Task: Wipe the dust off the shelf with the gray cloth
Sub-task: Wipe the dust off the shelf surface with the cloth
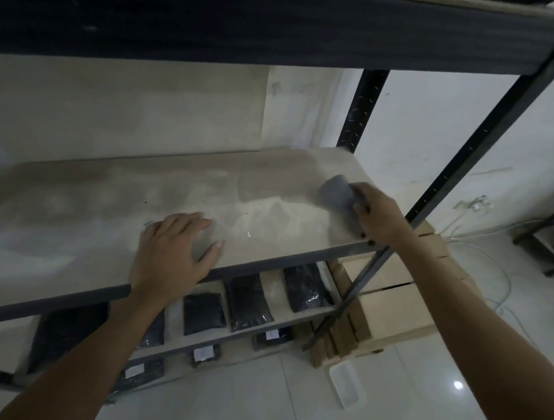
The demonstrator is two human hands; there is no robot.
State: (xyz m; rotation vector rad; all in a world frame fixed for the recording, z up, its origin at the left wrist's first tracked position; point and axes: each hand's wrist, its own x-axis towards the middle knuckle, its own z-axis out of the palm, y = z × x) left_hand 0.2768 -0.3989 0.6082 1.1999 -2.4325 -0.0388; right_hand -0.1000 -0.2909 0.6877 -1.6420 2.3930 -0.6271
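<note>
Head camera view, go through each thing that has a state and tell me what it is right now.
shelf: dusty, with pale patches
gray cloth: pressed on the shelf's right end
right hand: holds the cloth
left hand: flat on the shelf, fingers spread
dark bags: lying flat on the lower shelf

Dusty pale shelf (104, 203), gray cloth (338, 194) near its right end, left hand (173, 251) flat at front edge

Left hand (169, 251) flat, fingers spread toward 1 o'clock. Right hand (376, 214) at 2 o'clock, fingers curled, gripping.
</note>
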